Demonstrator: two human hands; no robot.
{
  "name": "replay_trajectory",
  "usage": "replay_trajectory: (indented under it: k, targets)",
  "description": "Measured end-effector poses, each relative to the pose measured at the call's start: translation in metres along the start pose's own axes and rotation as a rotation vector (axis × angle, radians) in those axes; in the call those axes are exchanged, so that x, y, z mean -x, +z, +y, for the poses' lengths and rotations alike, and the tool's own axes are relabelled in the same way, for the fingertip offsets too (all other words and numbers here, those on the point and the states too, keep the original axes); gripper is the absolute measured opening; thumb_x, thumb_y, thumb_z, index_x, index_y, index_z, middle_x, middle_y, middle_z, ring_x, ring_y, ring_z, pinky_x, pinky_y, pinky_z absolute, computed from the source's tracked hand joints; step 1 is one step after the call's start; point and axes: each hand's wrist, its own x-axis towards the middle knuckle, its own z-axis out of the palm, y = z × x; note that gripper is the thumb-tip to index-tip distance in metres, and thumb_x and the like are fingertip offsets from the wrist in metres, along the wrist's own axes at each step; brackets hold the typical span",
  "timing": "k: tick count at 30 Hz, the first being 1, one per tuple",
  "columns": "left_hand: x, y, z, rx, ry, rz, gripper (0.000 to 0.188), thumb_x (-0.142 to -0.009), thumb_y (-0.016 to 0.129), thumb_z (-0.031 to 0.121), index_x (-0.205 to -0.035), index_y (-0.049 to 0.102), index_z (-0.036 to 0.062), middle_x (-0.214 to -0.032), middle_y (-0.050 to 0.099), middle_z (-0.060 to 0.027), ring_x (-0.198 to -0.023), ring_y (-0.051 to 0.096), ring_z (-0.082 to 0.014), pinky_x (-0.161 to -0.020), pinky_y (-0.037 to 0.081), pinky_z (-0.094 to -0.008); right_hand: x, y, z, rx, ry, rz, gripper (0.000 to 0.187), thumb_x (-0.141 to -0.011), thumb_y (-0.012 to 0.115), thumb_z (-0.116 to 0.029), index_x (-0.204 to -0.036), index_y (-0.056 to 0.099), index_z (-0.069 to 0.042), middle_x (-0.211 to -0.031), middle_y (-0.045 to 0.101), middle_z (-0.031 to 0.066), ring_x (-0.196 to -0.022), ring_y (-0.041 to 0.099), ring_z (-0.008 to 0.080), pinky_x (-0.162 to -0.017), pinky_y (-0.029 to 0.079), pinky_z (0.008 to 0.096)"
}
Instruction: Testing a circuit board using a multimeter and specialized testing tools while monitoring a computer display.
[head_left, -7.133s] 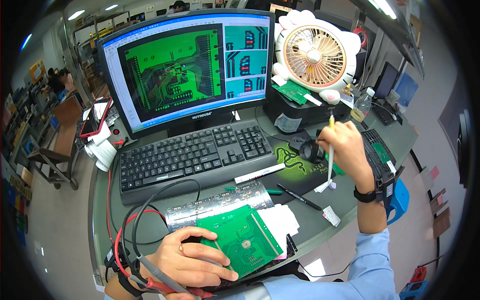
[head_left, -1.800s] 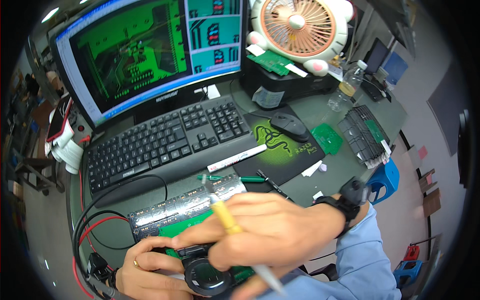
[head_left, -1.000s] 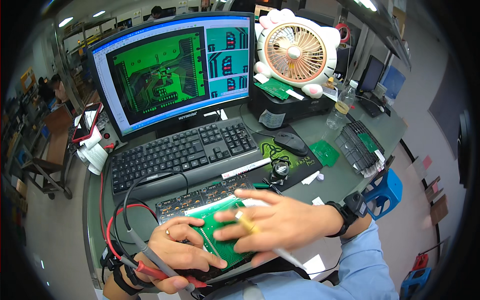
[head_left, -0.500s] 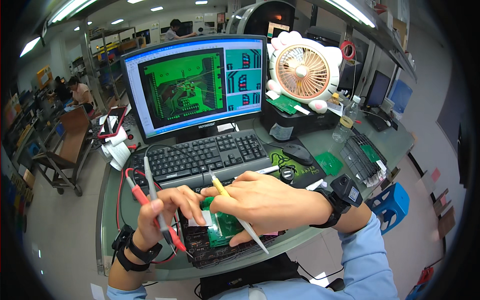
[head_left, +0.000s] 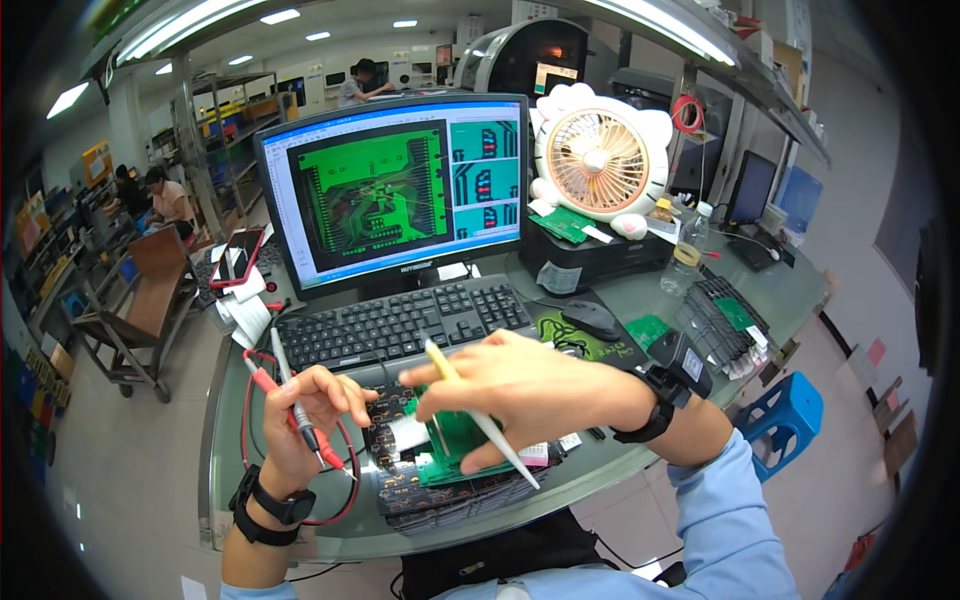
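My left hand [head_left: 300,425] grips two multimeter probes, a red probe [head_left: 264,380] and a grey one [head_left: 281,352], their tips pointing down toward me. The fingertips of that hand are free of the boards. With the thumb below and fingers above, my right hand [head_left: 540,395] holds a green circuit board [head_left: 455,436] at a tilt. A yellow-and-white pen-like tool [head_left: 500,447] lies across the same hand, tucked between its fingers. Beneath are more green boards [head_left: 432,472] and a stack of dark panels [head_left: 430,505]; a white patch [head_left: 407,432] lies beside the tilted board.
Behind my hands stand a keyboard [head_left: 395,325] and a monitor [head_left: 370,190] with a board layout. To the right are a mouse [head_left: 590,318], a cat-shaped fan [head_left: 600,160], a bottle [head_left: 684,262] and a dark rack [head_left: 715,318]. Probe leads [head_left: 348,490] loop at the left.
My left hand has drawn back leftward off the boards with the probes. My right hand has tipped the green board up from the stack, exposing boards underneath.
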Motion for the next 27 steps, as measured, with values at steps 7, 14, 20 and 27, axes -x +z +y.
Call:
replay_trajectory:
  k: [7, 14, 20, 27]
  targets:
    - [0.000, 0.007, 0.004, -0.002, 0.000, 0.085, 0.049, -0.095, 0.030, 0.042, -0.077, 0.056, 0.0047, -0.069, 0.063, -0.0147, -0.075, 0.061, -0.0241, -0.095, 0.045, -0.0443, 0.012, -0.004, 0.010, -0.676, 0.000, 0.479, 0.063, -0.071, 0.088, -0.028, -0.122, 0.056, -0.010, -0.146, 0.044, 0.0218, -0.130, 0.050, 0.0261, -0.095, 0.050, 0.0393]
    - [-0.004, 0.032, 0.016, -0.139, 0.086, -0.100, 0.055, -0.098, 0.025, 0.046, -0.074, 0.057, 0.0069, -0.077, 0.067, -0.0181, -0.086, 0.059, -0.0296, -0.093, 0.045, -0.0459, 0.072, 0.036, 0.020, -0.242, 0.202, 0.250, 0.077, -0.063, 0.087, -0.049, -0.118, 0.056, -0.005, -0.135, 0.059, 0.0087, -0.142, 0.036, 0.0332, -0.111, 0.020, 0.0613]
    - [-0.025, 0.051, 0.016, -0.217, -0.080, -0.604, 0.059, -0.095, 0.031, 0.049, -0.086, 0.067, 0.0025, -0.100, 0.071, -0.0239, -0.115, 0.061, -0.0377, -0.109, 0.033, -0.0487, 0.072, 0.015, 0.037, -0.341, 0.133, 0.259, 0.061, -0.076, 0.082, -0.020, -0.129, 0.057, -0.007, -0.127, 0.064, 0.0089, -0.110, 0.061, 0.0292, -0.094, 0.047, 0.0395]
    - [-0.027, 0.045, 0.008, -0.235, -0.214, -0.774, 0.046, -0.092, 0.037, 0.038, -0.100, 0.063, 0.0014, -0.116, 0.069, -0.0156, -0.125, 0.055, -0.0330, -0.114, 0.025, -0.0485, 0.036, 0.006, 0.034, -0.491, 0.026, 0.214, 0.057, -0.075, 0.078, -0.007, -0.129, 0.059, -0.012, -0.119, 0.066, 0.0092, -0.100, 0.063, 0.0290, -0.089, 0.049, 0.0404]
